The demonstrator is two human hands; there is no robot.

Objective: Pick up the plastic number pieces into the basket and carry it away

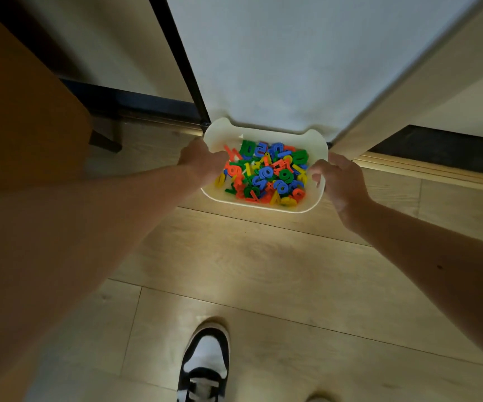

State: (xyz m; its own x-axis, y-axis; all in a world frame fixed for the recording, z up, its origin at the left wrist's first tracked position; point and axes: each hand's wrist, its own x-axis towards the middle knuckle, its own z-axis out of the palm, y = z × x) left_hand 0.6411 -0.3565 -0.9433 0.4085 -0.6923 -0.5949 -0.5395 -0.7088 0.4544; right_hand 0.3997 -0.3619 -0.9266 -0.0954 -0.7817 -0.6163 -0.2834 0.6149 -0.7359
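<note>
The left hand [202, 161] closes around the left wall of the white basket [263, 205], its fingers curled over the rim with the tips reaching down inside, next to the heap of pieces. The right hand [337, 181] grips the right wall the same way, fingers bent over the edge and the thumb on the outside. Both forearms stretch forward and slightly inward from the bottom corners of the view, so the basket sits between the two hands, held level out in front of the person. The plastic number pieces [266, 174] fill the basket in a loose pile of red, green, blue and yellow, and none lie outside it. On the left stands a brown wooden panel [16, 111], with a dark baseboard [135, 101] running behind it. The floor [234, 271] below is pale wood planking. A black-and-white sneaker [205, 361] points forward near the bottom edge. Beyond the basket rises a white panel [292, 59] with a black frame on its left side and a light wooden edge on its right.
</note>
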